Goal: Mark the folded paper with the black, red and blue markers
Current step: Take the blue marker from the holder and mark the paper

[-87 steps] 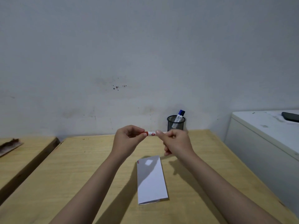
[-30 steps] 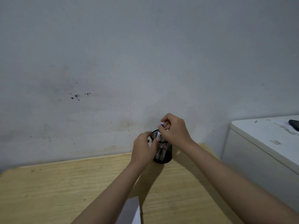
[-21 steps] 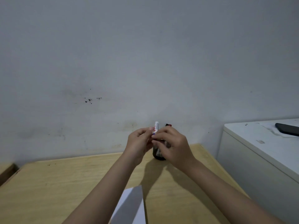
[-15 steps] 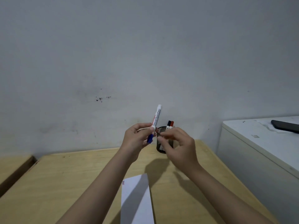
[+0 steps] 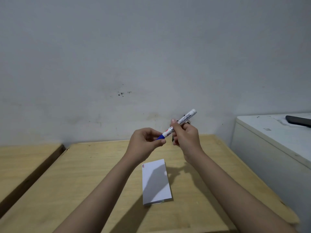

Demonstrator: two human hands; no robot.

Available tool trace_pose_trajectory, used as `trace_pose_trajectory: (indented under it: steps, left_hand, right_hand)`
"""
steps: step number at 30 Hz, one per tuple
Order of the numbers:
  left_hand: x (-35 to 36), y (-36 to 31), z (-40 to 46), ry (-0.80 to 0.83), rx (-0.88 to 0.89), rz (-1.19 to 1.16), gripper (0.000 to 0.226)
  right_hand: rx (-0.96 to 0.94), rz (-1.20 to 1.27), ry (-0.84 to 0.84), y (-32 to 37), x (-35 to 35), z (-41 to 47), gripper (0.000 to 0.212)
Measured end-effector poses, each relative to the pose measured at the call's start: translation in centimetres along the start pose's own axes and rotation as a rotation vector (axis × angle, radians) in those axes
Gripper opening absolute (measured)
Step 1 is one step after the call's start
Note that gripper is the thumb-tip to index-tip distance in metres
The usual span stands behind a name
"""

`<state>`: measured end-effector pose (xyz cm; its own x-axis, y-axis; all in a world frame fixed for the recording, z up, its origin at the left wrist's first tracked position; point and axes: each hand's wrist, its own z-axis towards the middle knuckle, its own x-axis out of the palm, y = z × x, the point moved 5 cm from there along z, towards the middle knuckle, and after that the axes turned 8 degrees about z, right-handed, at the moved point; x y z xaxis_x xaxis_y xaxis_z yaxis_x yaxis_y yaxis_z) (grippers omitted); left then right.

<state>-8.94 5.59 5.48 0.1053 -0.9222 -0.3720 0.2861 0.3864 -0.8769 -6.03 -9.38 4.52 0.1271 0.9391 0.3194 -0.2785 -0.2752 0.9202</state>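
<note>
Head view: my right hand (image 5: 186, 140) now holds the white-barrelled blue marker (image 5: 178, 125), lifted out of the mesh cup since a moment ago, while my left hand (image 5: 144, 145) has its grip closed on the blue cap. Below on the wooden table (image 5: 84, 174), the folded white paper (image 5: 155, 182) shows red and dark strokes; blue remains.

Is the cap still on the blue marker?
Yes, on. The blue cap sits on the blue marker, pinched by the left hand; the right hand grips the white barrel. No tip shows.
</note>
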Motion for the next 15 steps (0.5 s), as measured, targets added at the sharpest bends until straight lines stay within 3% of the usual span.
trace_pose_trajectory:
  steps: [3,10,15]
  left_hand:
    - [-0.1,-0.5,-0.4,-0.023,0.026,0.049,0.004]
    - [-0.6,1.0,0.0,0.115,-0.052,-0.096,0.008]
    - [-2.1,5.0,1.7,0.013,-0.139,0.067,0.016]
  right_hand:
    - [-0.008,-0.082,0.060,-0.2,0.8,-0.5,0.042]
    - [-0.068,0.003,0.078,0.0,0.4,0.2,0.025]
    - [-0.105,-0.024,0.042,0.5,-1.4,1.3,0.029]
